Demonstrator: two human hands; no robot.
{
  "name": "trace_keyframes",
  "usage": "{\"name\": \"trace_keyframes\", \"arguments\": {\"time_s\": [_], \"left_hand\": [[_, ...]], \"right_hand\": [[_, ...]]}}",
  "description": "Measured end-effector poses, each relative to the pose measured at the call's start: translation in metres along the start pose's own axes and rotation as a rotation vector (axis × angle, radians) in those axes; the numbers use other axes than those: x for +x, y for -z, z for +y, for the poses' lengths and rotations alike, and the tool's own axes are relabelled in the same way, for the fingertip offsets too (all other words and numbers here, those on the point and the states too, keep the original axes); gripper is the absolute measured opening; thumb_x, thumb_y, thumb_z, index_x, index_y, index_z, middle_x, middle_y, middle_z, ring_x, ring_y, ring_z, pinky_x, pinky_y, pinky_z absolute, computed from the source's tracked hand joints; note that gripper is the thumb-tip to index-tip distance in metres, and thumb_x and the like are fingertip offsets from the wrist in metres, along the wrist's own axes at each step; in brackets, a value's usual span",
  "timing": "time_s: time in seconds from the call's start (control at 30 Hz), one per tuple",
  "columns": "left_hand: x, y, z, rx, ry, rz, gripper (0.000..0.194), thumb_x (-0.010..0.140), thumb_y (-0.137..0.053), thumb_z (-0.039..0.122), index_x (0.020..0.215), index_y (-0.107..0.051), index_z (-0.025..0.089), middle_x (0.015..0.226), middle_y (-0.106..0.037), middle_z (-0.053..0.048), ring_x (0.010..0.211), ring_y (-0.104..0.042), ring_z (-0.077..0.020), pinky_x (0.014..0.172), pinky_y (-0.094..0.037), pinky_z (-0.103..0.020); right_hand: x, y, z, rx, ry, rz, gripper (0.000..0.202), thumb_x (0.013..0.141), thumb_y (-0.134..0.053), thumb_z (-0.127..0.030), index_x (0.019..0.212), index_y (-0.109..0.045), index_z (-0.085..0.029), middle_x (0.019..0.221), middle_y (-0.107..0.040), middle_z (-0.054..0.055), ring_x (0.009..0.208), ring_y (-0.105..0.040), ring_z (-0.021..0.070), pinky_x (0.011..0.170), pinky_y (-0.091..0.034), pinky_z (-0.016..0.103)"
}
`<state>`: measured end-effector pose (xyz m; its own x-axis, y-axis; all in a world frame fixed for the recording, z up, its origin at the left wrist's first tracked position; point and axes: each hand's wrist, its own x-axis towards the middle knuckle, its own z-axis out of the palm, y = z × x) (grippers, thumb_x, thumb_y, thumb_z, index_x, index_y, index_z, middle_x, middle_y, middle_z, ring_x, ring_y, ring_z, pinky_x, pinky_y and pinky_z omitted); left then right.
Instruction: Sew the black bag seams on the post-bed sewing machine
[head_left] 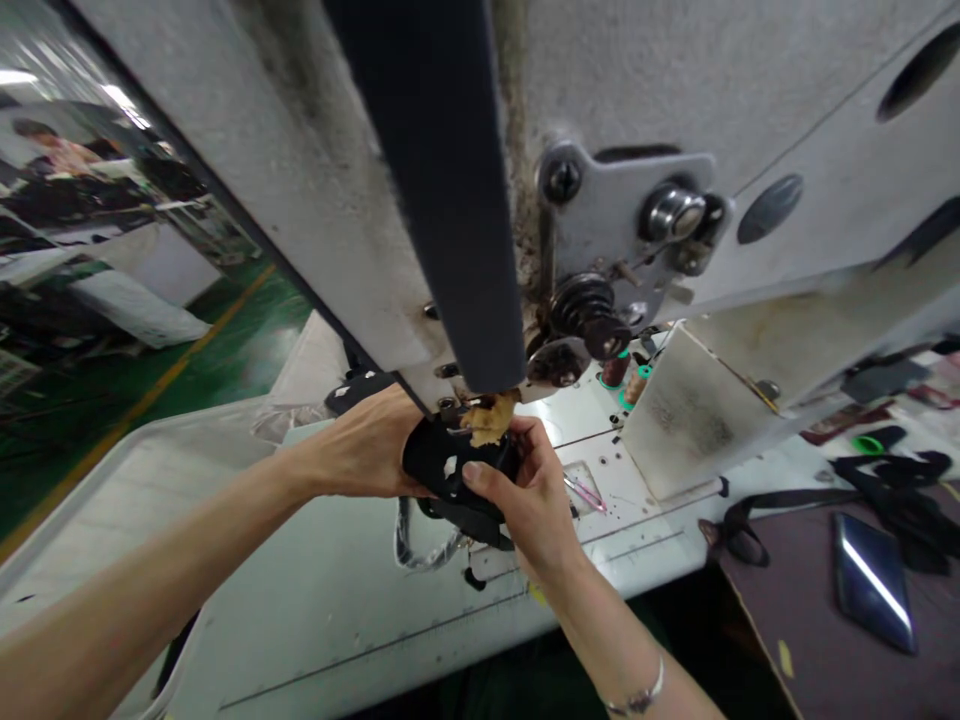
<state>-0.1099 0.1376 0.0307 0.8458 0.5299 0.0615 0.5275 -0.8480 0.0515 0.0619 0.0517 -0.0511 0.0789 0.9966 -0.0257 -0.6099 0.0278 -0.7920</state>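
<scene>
A black fabric piece [427,455] with small white marks sits under the head of a large grey sewing machine [330,190]. My left hand [367,440] grips its left side, with the fingertips hidden behind the fabric. On the right, my right hand [532,490] pinches the same piece, thumb on top near a white mark. A crumpled tan scrap [491,418] hangs at the needle area, just above the fabric. The needle itself cannot be made out.
Pink tweezers [589,494] lie on the machine bed right of my right hand. Thread spools [636,384] stand behind. A dark phone [874,582] and black straps [892,490] are at the right. Another black piece [360,390] lies behind my left hand. A person [64,150] is far left.
</scene>
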Motion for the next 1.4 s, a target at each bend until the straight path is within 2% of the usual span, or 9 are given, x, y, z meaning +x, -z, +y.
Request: {"name": "trace_keyframes", "arguments": {"time_s": [0.07, 0.2, 0.3, 0.43, 0.67, 0.9, 1.03, 1.17, 1.4], "left_hand": [[-0.006, -0.005, -0.003, 0.023, 0.029, 0.009, 0.039, 0.092, -0.042, 0.028, 0.123, -0.062, 0.014, 0.118, -0.071, -0.002, 0.103, -0.071, -0.0204, 0.091, -0.058, -0.036], [-0.016, -0.015, -0.004, 0.075, 0.066, 0.034, 0.048, 0.087, -0.055, 0.040, 0.126, -0.059, 0.013, 0.120, -0.069, -0.006, 0.103, -0.071, -0.0248, 0.091, -0.059, -0.037], [-0.024, -0.016, 0.004, 0.114, 0.093, 0.073, 0.044, 0.094, -0.051, 0.040, 0.131, -0.054, 0.015, 0.117, -0.068, -0.003, 0.101, -0.071, -0.0228, 0.089, -0.060, -0.036], [-0.034, -0.009, 0.022, 0.171, 0.081, 0.128, 0.053, 0.093, -0.062, 0.038, 0.141, -0.046, 0.020, 0.119, -0.064, -0.005, 0.101, -0.069, -0.0230, 0.090, -0.060, -0.038], [-0.042, -0.011, 0.029, 0.183, 0.013, 0.231, 0.045, 0.100, -0.051, 0.035, 0.144, -0.049, 0.029, 0.124, -0.060, -0.002, 0.102, -0.065, -0.0207, 0.088, -0.059, -0.036], [-0.043, -0.008, 0.030, 0.121, -0.009, 0.135, 0.062, 0.095, -0.058, 0.051, 0.150, -0.041, 0.030, 0.134, -0.055, -0.011, 0.111, -0.057, -0.0290, 0.088, -0.056, -0.048], [-0.042, -0.006, 0.030, 0.122, 0.006, 0.107, 0.062, 0.094, -0.061, 0.048, 0.149, -0.039, 0.031, 0.134, -0.053, -0.010, 0.112, -0.054, -0.0273, 0.091, -0.053, -0.047], [-0.040, -0.004, 0.031, 0.110, -0.003, 0.102, 0.063, 0.095, -0.061, 0.045, 0.152, -0.035, 0.031, 0.136, -0.050, -0.010, 0.113, -0.051, -0.0264, 0.092, -0.051, -0.045], [-0.039, -0.001, 0.031, 0.116, -0.018, 0.066, 0.066, 0.095, -0.061, 0.045, 0.154, -0.030, 0.042, 0.140, -0.048, -0.006, 0.112, -0.053, -0.0260, 0.091, -0.050, -0.044]], "right_hand": [[0.002, 0.002, -0.002, 0.024, -0.020, -0.024, 0.049, 0.068, -0.086, -0.023, 0.110, -0.059, -0.024, 0.105, -0.067, 0.000, 0.095, -0.059, 0.0161, 0.087, -0.048, 0.028], [0.009, 0.009, -0.003, 0.042, -0.060, -0.078, 0.044, 0.067, -0.086, -0.020, 0.105, -0.063, -0.025, 0.101, -0.068, -0.003, 0.096, -0.060, 0.0147, 0.086, -0.047, 0.026], [0.016, 0.015, -0.003, 0.033, -0.075, -0.119, 0.045, 0.066, -0.086, -0.019, 0.105, -0.066, -0.025, 0.104, -0.070, -0.003, 0.101, -0.061, 0.0149, 0.090, -0.046, 0.025], [0.015, 0.022, -0.008, 0.021, -0.122, -0.157, 0.049, 0.068, -0.087, -0.023, 0.114, -0.070, -0.025, 0.116, -0.072, 0.000, 0.113, -0.063, 0.0189, 0.102, -0.047, 0.032], [-0.025, 0.026, -0.015, -0.334, 0.097, 0.101, 0.028, 0.084, -0.078, -0.035, 0.112, -0.077, -0.032, 0.127, -0.071, 0.001, 0.123, -0.065, 0.0240, 0.116, -0.046, 0.045], [-0.031, 0.025, -0.026, -0.391, 0.110, 0.029, 0.024, 0.090, -0.071, -0.033, 0.112, -0.076, -0.029, 0.127, -0.071, 0.004, 0.127, -0.063, 0.0239, 0.116, -0.045, 0.044], [-0.012, 0.024, -0.033, -0.135, -0.052, 0.101, 0.010, 0.074, -0.085, -0.026, 0.084, -0.081, -0.024, 0.106, -0.076, 0.002, 0.101, -0.069, 0.0161, 0.095, -0.054, 0.029], [0.008, 0.019, -0.032, 0.019, -0.200, 0.131, 0.019, 0.063, -0.085, -0.013, 0.064, -0.066, -0.018, 0.075, -0.065, -0.005, 0.071, -0.058, 0.0060, 0.069, -0.045, 0.018], [0.002, 0.018, -0.030, -0.114, -0.006, 0.079, 0.023, 0.072, -0.082, -0.017, 0.068, -0.059, -0.016, 0.080, -0.061, -0.003, 0.072, -0.054, 0.0075, 0.070, -0.041, 0.022]]}}
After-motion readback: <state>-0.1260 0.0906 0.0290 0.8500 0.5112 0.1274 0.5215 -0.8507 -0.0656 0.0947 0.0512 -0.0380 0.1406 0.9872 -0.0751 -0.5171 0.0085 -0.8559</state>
